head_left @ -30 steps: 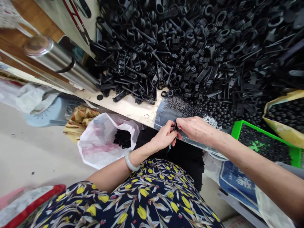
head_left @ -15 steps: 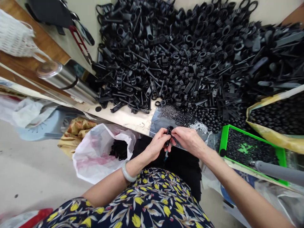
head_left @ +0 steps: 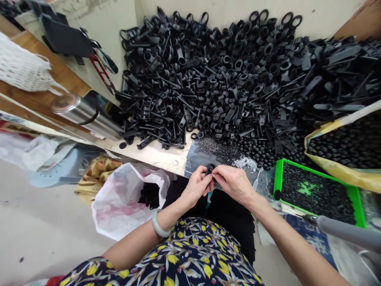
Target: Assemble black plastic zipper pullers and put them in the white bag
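A small black plastic part with a ring-shaped end (head_left: 210, 167) is gripped by my left hand (head_left: 196, 186), thumb and fingers closed round it. My right hand (head_left: 233, 182) pinches at that part from the other side; whether a tiny piece sits between its fingertips is hidden. Both hands meet over the table's front edge. Below them a teal and white object (head_left: 209, 198) shows, only partly visible. Just beyond the hands lie a pile of silver pins (head_left: 245, 163), a spread of tiny dark pieces (head_left: 212, 147) and a grey sheet (head_left: 195, 159).
A big heap of black plastic parts (head_left: 202, 79) covers the table's back. On the left stand a steel flask (head_left: 86, 115) and a white bag (head_left: 119, 198). On the right are a green tray (head_left: 278, 178), a yellow-edged sack (head_left: 336, 163) and a grey rod-like tool (head_left: 345, 228).
The view has tilted, so the table's things appear slightly lower and the right-hand ones further left. My hands stay together at the black part, with the right fingers slightly shifted on it.
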`<state>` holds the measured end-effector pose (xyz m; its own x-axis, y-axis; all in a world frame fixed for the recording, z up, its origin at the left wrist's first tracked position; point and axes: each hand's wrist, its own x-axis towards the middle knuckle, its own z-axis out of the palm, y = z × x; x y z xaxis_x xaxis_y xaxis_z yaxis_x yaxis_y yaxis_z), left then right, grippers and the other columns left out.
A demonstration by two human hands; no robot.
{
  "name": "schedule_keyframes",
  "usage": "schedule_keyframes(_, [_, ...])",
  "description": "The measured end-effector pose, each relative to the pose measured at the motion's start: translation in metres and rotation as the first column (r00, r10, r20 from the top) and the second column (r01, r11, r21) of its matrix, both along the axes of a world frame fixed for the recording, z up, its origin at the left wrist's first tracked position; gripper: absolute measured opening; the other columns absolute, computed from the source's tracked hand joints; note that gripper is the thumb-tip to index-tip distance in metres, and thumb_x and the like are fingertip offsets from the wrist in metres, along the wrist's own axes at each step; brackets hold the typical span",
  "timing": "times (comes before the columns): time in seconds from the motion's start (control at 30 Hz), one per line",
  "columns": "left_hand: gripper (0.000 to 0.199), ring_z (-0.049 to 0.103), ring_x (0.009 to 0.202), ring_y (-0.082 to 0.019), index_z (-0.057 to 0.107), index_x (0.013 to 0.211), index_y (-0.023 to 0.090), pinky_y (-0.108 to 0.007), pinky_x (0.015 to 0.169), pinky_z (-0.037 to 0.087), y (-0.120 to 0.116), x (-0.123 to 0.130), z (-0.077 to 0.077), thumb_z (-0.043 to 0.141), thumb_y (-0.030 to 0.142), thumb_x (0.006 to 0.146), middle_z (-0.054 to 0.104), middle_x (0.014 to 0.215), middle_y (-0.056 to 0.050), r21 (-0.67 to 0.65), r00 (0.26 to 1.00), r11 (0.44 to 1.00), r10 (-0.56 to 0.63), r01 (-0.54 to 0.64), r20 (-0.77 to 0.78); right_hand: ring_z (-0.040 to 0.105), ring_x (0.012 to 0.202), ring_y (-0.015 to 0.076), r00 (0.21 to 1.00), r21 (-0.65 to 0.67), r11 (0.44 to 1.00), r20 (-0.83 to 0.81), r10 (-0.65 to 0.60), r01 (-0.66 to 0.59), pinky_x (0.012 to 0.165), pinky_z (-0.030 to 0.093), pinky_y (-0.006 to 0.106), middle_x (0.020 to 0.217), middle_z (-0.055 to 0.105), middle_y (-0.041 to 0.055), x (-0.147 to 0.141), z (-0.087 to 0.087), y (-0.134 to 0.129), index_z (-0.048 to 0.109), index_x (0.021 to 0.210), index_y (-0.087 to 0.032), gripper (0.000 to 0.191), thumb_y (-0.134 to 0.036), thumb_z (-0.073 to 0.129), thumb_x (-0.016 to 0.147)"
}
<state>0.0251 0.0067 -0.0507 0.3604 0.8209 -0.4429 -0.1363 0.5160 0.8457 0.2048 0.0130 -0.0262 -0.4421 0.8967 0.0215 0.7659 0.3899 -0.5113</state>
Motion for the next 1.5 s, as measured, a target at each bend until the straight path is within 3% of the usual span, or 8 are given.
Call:
schedule_keyframes(0.3, [0.033,0.038,0.039,-0.004,0.046,0.102,0.021,-0.017,0.039,0.023,0.002,0.003,0.001,0.066,0.044,0.089,0.061,0.062,0.007,-0.025,0.999,0.999,0.032,-0.032,0.018,0.072,0.090,0.0181,0.989,-0.045,0.998,-0.138,-0.047,0.042,0.083,0.052,0.029,0.101,0.077,0.0050,0.001,0.003,-0.010,0.069,0.112,-0.022,0.022,-0.027,0.047,0.109])
schedule_keyframes(0.4, [0.033,0.036,0.038,-0.003,0.046,0.101,0.021,-0.017,0.039,0.020,0.001,0.002,0.005,0.066,0.043,0.088,0.060,0.062,0.007,-0.034,0.999,0.999,0.029,-0.028,0.014,0.073,0.093,0.0197,0.971,0.007,0.981,-0.145,-0.192,0.195,0.085,0.053,0.031,0.106,0.077,0.0072,0.008,0.013,-0.025,0.068,0.114,-0.022,0.024,-0.033,0.047,0.109])
schedule_keyframes(0.57, [0.033,0.038,0.039,-0.003,0.047,0.102,0.021,-0.016,0.042,0.019,-0.001,-0.005,0.016,0.069,0.041,0.087,0.063,0.064,0.007,-0.031,0.999,0.999,0.036,-0.036,-0.012,0.071,0.078,0.0185,0.782,0.030,0.785,-0.115,-0.612,0.619,0.078,0.053,0.031,0.098,0.077,0.0054,0.049,0.030,-0.059,0.066,0.108,-0.023,0.022,-0.040,0.053,0.105])
schedule_keyframes(0.67, [0.034,0.045,0.043,-0.005,0.047,0.105,0.022,-0.016,0.044,0.025,0.004,-0.008,0.021,0.070,0.041,0.087,0.068,0.070,0.004,-0.008,1.000,1.000,0.012,-0.012,-0.017,0.070,0.071,0.0195,0.693,0.039,0.692,-0.011,-0.721,0.721,0.071,0.051,0.031,0.089,0.075,0.0043,0.074,0.032,-0.067,0.061,0.106,-0.022,0.021,-0.042,0.055,0.102])
schedule_keyframes(1.0, [0.035,0.064,0.064,-0.011,0.049,0.107,0.020,-0.021,0.059,0.040,0.021,-0.008,0.031,0.070,0.042,0.089,0.075,0.086,-0.003,0.040,0.995,0.998,0.046,-0.050,0.087,0.072,0.067,0.0284,0.733,0.029,0.760,0.244,-0.635,0.649,0.059,0.042,0.033,0.075,0.072,0.0016,0.080,0.003,-0.044,0.052,0.121,-0.022,0.030,-0.038,0.057,0.095])
schedule_keyframes(1.23, [0.042,0.065,0.062,-0.012,0.045,0.109,0.021,-0.023,0.058,0.040,0.023,-0.014,0.030,0.074,0.044,0.088,0.075,0.086,-0.003,-0.006,0.990,0.998,0.061,-0.061,0.124,0.067,0.063,0.0223,0.665,-0.188,0.665,-0.073,-0.743,0.723,0.058,0.051,0.034,0.080,0.068,-0.0020,0.083,0.012,-0.064,0.025,0.163,-0.022,0.091,-0.050,0.067,0.087])
schedule_keyframes(1.37, [0.041,0.064,0.062,-0.011,0.045,0.108,0.021,-0.023,0.058,0.040,0.023,-0.013,0.027,0.073,0.044,0.088,0.075,0.085,-0.003,-0.021,0.991,0.999,0.046,-0.044,0.128,0.069,0.079,0.0203,0.581,-0.451,0.719,-0.426,-0.694,0.528,0.072,0.061,0.033,0.092,0.065,0.0016,0.058,0.025,-0.065,0.051,0.148,-0.026,0.066,-0.051,0.068,0.090])
schedule_keyframes(1.5, [0.039,0.064,0.063,-0.011,0.046,0.110,0.020,-0.022,0.058,0.040,0.022,-0.010,0.027,0.070,0.042,0.090,0.075,0.086,-0.004,-0.021,0.992,0.999,0.039,-0.037,0.118,0.066,0.090,0.0215,0.613,-0.571,0.786,-0.541,-0.576,0.235,0.080,0.062,0.034,0.096,0.061,0.0041,0.034,0.025,-0.045,0.065,0.099,-0.024,0.023,-0.046,0.056,0.096])
